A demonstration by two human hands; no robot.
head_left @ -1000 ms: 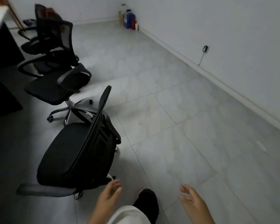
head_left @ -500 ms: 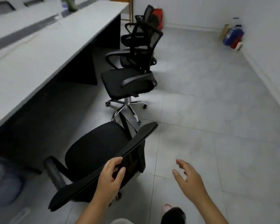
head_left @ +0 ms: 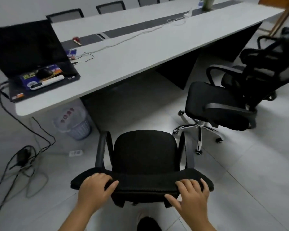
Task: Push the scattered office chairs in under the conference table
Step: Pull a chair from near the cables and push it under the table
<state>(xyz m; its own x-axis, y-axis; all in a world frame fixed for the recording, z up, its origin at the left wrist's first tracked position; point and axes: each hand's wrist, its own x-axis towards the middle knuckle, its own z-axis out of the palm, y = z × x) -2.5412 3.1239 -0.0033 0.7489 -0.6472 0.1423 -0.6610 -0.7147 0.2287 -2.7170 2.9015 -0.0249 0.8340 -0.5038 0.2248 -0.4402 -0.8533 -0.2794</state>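
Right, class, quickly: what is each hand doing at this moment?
Left hand: closed on the top edge of the chair backrest.
Right hand: closed on the same backrest, further right.

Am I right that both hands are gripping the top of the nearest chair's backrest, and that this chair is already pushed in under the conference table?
Not quite. Both the left hand and the right hand do grip the top of the nearest chair, but the head view shows it is not pushed in: it stands on open floor, clear of the conference table edge.
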